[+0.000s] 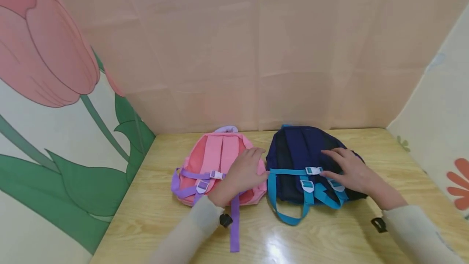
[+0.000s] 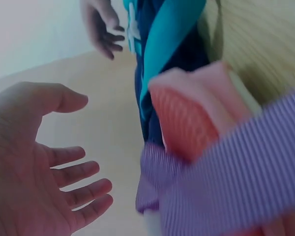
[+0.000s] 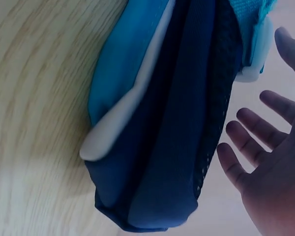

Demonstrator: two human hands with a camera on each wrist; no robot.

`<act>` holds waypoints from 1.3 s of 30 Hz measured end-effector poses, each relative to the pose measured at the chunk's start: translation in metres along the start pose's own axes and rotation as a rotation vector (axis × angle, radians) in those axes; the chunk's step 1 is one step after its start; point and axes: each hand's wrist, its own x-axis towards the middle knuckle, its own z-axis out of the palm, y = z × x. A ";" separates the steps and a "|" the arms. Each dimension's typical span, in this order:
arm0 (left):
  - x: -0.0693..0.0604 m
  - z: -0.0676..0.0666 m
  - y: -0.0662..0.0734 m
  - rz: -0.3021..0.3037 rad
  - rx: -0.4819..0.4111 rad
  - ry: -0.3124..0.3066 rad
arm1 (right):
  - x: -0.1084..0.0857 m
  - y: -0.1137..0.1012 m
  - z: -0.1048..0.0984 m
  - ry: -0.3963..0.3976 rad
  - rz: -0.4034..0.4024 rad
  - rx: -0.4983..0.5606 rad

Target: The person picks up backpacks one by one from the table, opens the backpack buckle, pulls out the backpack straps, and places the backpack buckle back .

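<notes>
A pink backpack [image 1: 212, 150] with purple straps and white buckles lies on the left, its straps facing up. Beside it on the right lies a navy backpack [image 1: 304, 146] with blue straps and white buckles. My left hand [image 1: 243, 170] is over the pink one's right side, fingers spread; the left wrist view shows this hand [image 2: 44, 172] holding nothing near a purple strap [image 2: 231, 172]. Over the navy backpack's right part is my right hand [image 1: 349, 170], fingers apart. In the right wrist view that hand [image 3: 270, 157] is beside the navy backpack [image 3: 172, 128], empty.
The wooden table [image 1: 139, 215] carries both backpacks. Behind it hangs a pinkish-beige sheet [image 1: 256, 52]. Painted walls stand at both sides, with a large tulip [image 1: 55, 48] on the left and a red flower [image 1: 462, 182] on the right. A purple strap end points toward the front.
</notes>
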 end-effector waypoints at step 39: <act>0.054 0.054 0.074 0.156 -0.021 -0.087 | 0.008 -0.006 0.021 0.011 -0.118 0.057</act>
